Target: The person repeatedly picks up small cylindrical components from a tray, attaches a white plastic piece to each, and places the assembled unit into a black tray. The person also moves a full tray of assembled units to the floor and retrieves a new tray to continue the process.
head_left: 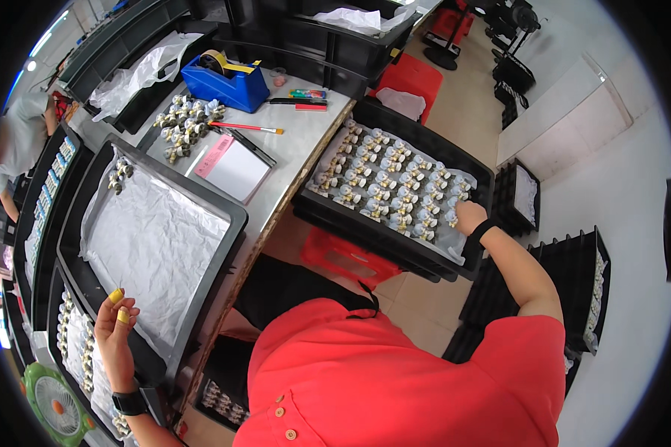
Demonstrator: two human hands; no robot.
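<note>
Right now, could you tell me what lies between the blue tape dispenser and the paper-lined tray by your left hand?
In the head view, a cluster of small metal fittings lies between the blue tape dispenser and the paper-lined tray.

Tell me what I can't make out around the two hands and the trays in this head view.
- Right hand: fingertips lie among the small parts in the right tray; whether they pinch one is hidden.
- Small parts: too small to tell their kind.
- Left hand: held at the paper-lined tray; contact with the rim is unclear.
- Lower trays at the left: cut off by the dark picture rim.
- Person's lap and floor below: hidden by the red shirt.
</note>
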